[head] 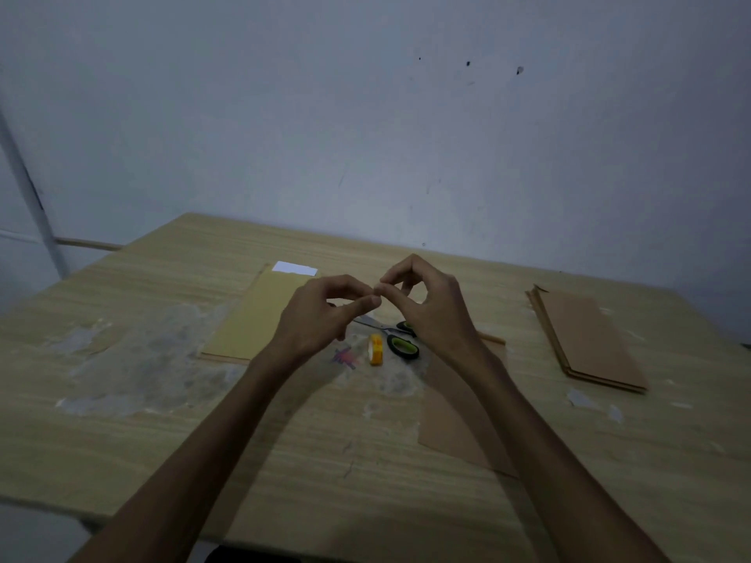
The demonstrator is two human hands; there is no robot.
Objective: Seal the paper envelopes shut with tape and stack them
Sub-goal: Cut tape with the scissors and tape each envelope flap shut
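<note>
Honestly, your hands were raised above the surface [170,449], fingertips meeting. Left hand [325,314] and right hand [422,302] both had fingers curled in a pinch at the same spot; I judged you held a short clear tape strip between them, but the strip itself was too faint to see, so I couldn't tell for sure.

Where things were:
- Tape roll [375,350], yellow, stood on edge just below your hands, beside the scissors [400,342].
- Envelope in work [459,420], brown, lay under your right forearm, mostly hidden.
- Pale envelope [252,319] lay left of the hands, with a white slip [294,269] at its far end.
- Brown stack [589,339] sat well apart on the right.

Orientation: the pale envelope's long axis ran near-to-far, leaning right toward the far end. The brown stack's ran near-to-far too, leaning left going away, pointed end nearest you. For the one under your arm I could only see a pointed near edge.

Doing the step well, my view:
- Keep the strip taut and flat, adhesive down, touching only the ends.
- Lay it across the flap seam, half on the flap, half on the body.
- Press from the centre outward to avoid wrinkles.
- Clear your forearm off the envelope first.
</note>
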